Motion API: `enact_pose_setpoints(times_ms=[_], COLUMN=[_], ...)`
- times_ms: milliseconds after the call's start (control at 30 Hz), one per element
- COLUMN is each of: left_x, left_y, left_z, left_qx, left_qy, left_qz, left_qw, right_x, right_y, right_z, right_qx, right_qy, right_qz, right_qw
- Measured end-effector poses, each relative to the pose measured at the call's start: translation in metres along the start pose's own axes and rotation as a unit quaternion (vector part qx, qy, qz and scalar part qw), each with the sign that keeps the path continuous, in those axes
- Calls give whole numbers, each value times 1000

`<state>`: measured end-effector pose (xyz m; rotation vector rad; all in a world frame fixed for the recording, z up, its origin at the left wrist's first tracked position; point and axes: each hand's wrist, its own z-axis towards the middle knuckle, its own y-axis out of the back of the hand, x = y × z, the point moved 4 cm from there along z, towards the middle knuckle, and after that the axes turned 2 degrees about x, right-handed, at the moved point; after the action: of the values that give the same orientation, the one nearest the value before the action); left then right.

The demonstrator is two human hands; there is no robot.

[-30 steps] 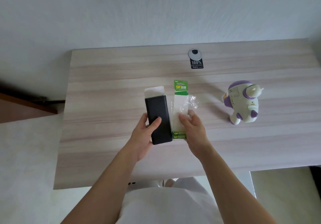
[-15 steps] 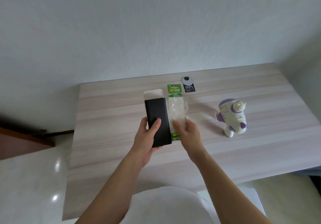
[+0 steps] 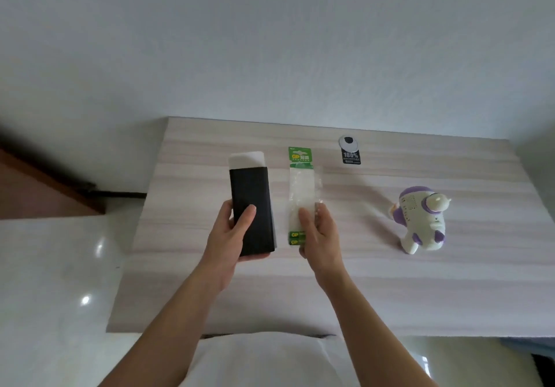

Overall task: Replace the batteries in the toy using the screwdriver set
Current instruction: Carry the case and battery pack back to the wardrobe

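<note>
1. While the toy (image 3: pixel 422 221) stands untouched on the right of the desk (image 3: pixel 390 293), well apart from both hands, the job looks barely begun: nothing is opened yet.
2. The left hand (image 3: pixel 229 244) is closed around a black case (image 3: pixel 251 209), presumably the screwdriver set, with a white sleeve showing at its far end.
3. The right hand (image 3: pixel 319 238) pinches the battery pack (image 3: pixel 301 194), which holds green batteries at its near end.
4. Left to do: open the case, unscrew the toy, swap the batteries, close up.
5. Bare desk lies toward the near edge and between the hands and the toy; a round cable cap (image 3: pixel 348 143) sits near the far edge.
</note>
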<state>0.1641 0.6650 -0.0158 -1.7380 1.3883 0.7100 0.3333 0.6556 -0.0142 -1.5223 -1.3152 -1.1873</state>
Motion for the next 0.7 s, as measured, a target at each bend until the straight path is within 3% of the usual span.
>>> enact_pose_setpoints(times_ms=[333,567,700], left_x=[44,106,137], left_y=[47,67,86], left_z=[-89,-171,-220], left_qx=[-196,-341,-417], left_qy=[-77,-97,-104], left_qz=[-107,-191,-233], left_qw=[972,915,872], right_x=[-9,-38,-52], right_y=[-46,-94,-126], right_z=[-22,-71,-114], right_qx=[249,389,476], right_qy=[1,42,24], right_qz=[-42,-126,-134], right_qw=[968,912,869])
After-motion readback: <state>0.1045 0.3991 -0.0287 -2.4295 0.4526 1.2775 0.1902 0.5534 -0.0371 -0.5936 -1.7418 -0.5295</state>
